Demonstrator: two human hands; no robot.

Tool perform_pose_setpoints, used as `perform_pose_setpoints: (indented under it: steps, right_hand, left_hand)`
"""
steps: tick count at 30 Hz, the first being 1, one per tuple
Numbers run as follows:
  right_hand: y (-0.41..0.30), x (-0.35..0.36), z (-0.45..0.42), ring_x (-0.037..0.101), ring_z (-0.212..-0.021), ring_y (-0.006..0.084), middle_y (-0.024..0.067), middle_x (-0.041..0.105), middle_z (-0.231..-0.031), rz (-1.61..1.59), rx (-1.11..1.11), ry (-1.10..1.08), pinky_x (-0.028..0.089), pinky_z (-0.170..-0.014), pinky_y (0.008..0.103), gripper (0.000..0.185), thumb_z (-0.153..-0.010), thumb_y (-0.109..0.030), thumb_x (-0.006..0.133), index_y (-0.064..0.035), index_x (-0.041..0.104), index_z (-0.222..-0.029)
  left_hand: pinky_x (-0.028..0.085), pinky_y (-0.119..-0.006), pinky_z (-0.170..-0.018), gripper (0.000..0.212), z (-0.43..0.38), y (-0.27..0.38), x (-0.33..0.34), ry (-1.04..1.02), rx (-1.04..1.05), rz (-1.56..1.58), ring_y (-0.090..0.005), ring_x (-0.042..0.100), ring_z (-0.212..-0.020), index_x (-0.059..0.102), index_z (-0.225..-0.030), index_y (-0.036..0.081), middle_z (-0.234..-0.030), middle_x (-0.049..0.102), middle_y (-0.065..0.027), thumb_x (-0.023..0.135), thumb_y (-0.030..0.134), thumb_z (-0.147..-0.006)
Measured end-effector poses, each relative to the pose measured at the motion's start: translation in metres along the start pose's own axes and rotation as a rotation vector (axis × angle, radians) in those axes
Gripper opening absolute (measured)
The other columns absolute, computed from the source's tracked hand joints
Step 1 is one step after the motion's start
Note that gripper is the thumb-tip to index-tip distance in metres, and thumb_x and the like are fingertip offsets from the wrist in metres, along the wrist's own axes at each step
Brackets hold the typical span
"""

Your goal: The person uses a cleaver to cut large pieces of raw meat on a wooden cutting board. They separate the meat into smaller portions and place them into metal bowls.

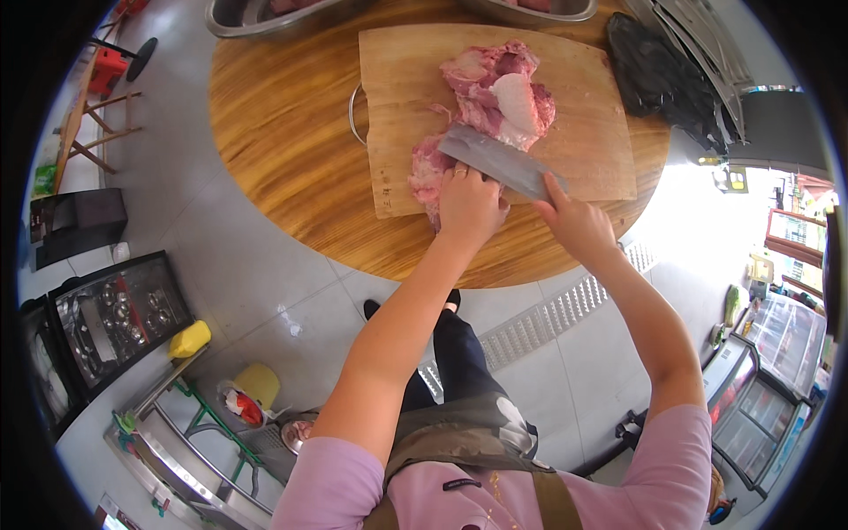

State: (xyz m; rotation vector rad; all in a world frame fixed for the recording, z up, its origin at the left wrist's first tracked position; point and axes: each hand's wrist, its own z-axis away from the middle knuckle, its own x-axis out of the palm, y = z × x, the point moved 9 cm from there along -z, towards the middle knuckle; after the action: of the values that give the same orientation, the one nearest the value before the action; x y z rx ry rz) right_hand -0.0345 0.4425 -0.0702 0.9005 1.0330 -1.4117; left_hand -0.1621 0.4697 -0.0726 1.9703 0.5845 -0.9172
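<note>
A wooden cutting board point(583, 159) lies on a round wooden table point(285, 152). Raw meat with a pale, rounded end point(513, 99) fills its upper middle. Nearer to me, a smaller piece of raw meat point(426, 175) reaches over the board's front edge. My left hand point(472, 202), with a ring on one finger, is pressed on that smaller piece, its fingertips partly hidden by the blade. My right hand point(575, 222) grips a cleaver point(497, 159), a finger laid along the blade. The blade slants between the two pieces, close above my left fingers. Its handle is hidden in my right hand.
Metal trays with raw meat stand at the table's far edge, one on the left point(258, 26) and one on the right point(563, 10). A black plastic bag point(656, 73) lies at the right rim. The board has a metal handle point(356, 114) on its left side.
</note>
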Motion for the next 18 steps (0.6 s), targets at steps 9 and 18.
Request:
perform_pose_setpoints:
  steps: [9,18]
  right_hand:
    - [-0.009,-0.004,-0.01,0.061,-0.063,0.0379,0.0182,0.062,-0.068,0.027,0.069,-0.014,0.049,-0.053,0.0451,0.051,-0.089,-0.051,0.034,-0.0077,0.044,-0.114]
    - [-0.031,-0.006,-0.05,0.062,-0.061,0.0375,0.0193,0.062,-0.074,0.008,0.002,0.132,0.05,-0.048,0.0434,0.056,-0.087,-0.054,0.035,-0.0055,0.045,-0.114]
  left_hand:
    - [0.041,-0.036,-0.076,0.037,0.007,-0.01,0.005,-0.029,-0.035,0.059,-0.0257,0.05,-0.086,0.063,-0.092,0.01,-0.086,0.054,-0.0096,0.07,0.019,-0.057]
    - [0.042,-0.037,-0.071,0.026,0.005,-0.017,0.008,-0.033,-0.032,0.038,-0.0262,0.051,-0.082,0.063,-0.077,0.01,-0.081,0.053,-0.009,0.071,0.02,-0.054]
